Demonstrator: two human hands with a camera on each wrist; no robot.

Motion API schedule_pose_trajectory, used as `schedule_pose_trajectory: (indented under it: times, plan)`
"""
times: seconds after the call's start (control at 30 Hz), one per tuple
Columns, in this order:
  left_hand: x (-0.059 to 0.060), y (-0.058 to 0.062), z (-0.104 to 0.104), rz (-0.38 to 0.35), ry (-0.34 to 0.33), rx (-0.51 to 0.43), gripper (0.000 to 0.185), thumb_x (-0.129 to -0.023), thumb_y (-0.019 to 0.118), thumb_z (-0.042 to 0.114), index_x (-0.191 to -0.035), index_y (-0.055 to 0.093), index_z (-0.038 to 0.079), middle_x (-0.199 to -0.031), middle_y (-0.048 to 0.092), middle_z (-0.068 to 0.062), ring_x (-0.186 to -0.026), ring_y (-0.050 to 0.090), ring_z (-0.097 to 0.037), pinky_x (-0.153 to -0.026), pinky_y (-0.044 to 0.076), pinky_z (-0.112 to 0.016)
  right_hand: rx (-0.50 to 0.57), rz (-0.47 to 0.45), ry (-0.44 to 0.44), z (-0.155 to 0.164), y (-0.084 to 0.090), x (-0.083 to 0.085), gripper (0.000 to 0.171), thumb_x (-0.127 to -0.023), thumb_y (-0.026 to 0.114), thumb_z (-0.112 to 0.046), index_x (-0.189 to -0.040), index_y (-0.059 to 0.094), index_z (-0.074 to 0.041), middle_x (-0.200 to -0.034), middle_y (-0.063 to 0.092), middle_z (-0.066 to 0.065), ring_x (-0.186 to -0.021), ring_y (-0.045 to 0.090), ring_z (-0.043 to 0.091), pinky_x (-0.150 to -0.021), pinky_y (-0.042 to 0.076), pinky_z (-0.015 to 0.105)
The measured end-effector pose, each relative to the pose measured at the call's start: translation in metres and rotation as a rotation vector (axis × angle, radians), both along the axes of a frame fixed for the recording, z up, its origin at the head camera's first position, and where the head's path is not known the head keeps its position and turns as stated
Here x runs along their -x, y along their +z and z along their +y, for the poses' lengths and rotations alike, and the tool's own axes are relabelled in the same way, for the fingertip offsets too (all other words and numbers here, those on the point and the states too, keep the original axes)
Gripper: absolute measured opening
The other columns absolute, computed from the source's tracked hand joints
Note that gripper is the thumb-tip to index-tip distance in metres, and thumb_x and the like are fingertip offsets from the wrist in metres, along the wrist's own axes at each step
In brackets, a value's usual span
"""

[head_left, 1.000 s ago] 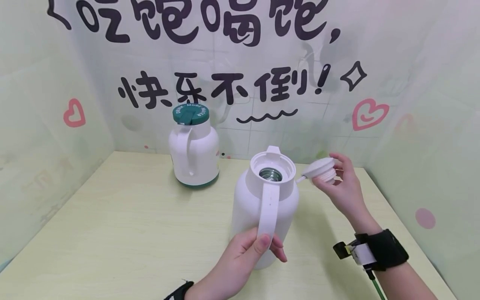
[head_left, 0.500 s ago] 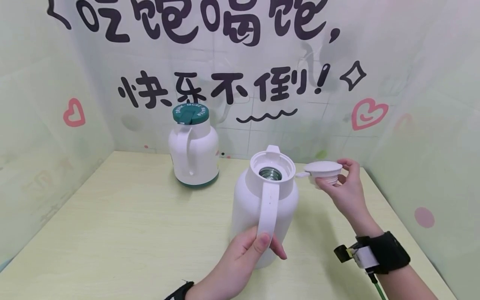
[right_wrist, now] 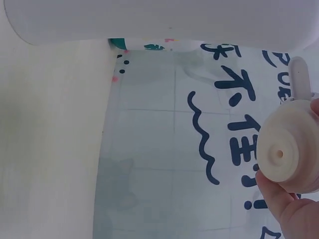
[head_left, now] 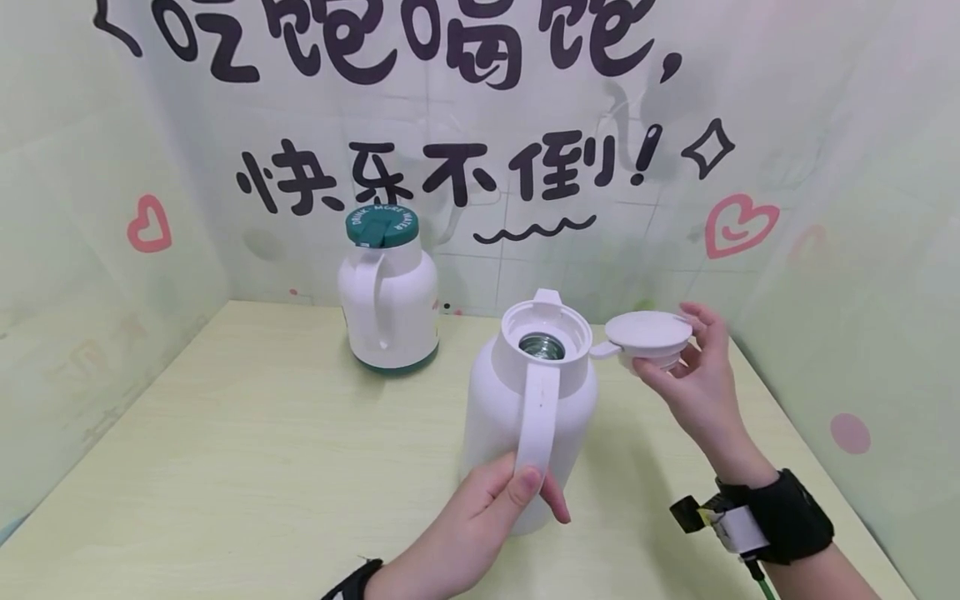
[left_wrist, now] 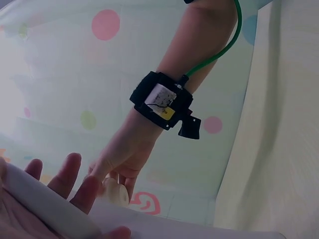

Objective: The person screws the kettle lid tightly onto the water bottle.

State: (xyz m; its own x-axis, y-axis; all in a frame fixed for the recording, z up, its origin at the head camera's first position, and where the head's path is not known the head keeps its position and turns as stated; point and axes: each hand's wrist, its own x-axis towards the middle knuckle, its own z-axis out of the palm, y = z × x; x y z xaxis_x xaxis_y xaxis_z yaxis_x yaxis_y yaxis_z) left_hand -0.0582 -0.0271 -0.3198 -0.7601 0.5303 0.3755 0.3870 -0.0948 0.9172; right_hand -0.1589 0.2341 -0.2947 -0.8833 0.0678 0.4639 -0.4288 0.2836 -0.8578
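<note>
A white thermos jug point(head_left: 480, 400) stands upright on the table, its mouth uncovered and a shiny liner showing inside. My left hand point(head_left: 480, 517) grips the lower part of its handle point(head_left: 540, 417), thumb on the outer side. In the left wrist view, fingers of that hand point(left_wrist: 65, 186) reach past the handle. To the right of the jug's mouth, my right hand point(head_left: 697, 392) holds the white lid point(head_left: 647, 331) by its side, top facing up and tab towards the jug. The right wrist view shows the lid's round underside point(right_wrist: 281, 154) with a small hole.
A smaller white jug point(head_left: 390, 308) with a green lid point(head_left: 382, 227) stands at the back left of the pale wooden table point(head_left: 247, 467). Printed cloth walls enclose the table at the back and both sides. A green cable point(head_left: 761, 575) trails from my right wrist.
My right hand has turned the lid from a tilt to nearly level, then moved slightly right and up with it. The left hand and the jug stay in place.
</note>
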Motion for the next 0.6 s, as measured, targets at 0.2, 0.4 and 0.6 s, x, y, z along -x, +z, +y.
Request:
schedule_pose_trajectory:
  times: [0.2, 0.4, 0.6]
  plan:
    - [0.0, -0.002, 0.0, -0.035, 0.004, 0.004, 0.029, -0.106, 0.035, 0.017, -0.094, 0.059, 0.008, -0.085, 0.064, -0.001, -0.092, 0.058, -0.014, -0.086, 0.043, -0.03, -0.083, 0.05, -0.007, -0.004, 0.011, -0.009, 0.064, -0.08, 0.067, 0.01, -0.137, 0.042, -0.007, -0.128, 0.044, 0.003, -0.097, 0.056, 0.014, -0.076, 0.049, 0.016]
    - [-0.001, -0.003, 0.0, -0.024, 0.013, -0.01, 0.027, -0.105, 0.036, 0.016, -0.091, 0.057, 0.006, -0.081, 0.057, -0.005, -0.083, 0.055, -0.012, -0.08, 0.044, -0.028, 0.085, 0.118, 0.003, -0.009, 0.026, -0.018, 0.058, -0.077, 0.065, 0.016, -0.129, 0.049, -0.003, -0.126, 0.048, 0.007, -0.095, 0.057, 0.019, -0.076, 0.05, 0.018]
    - [-0.001, -0.005, 0.001, 0.013, 0.036, -0.032, 0.027, -0.104, 0.038, 0.014, -0.089, 0.057, 0.004, -0.08, 0.056, -0.007, -0.08, 0.053, -0.012, -0.077, 0.046, -0.028, 0.19, 0.192, 0.045, -0.013, 0.041, -0.024, 0.058, -0.075, 0.064, 0.022, -0.124, 0.05, -0.006, -0.125, 0.05, 0.014, -0.096, 0.056, 0.023, -0.077, 0.05, 0.019]
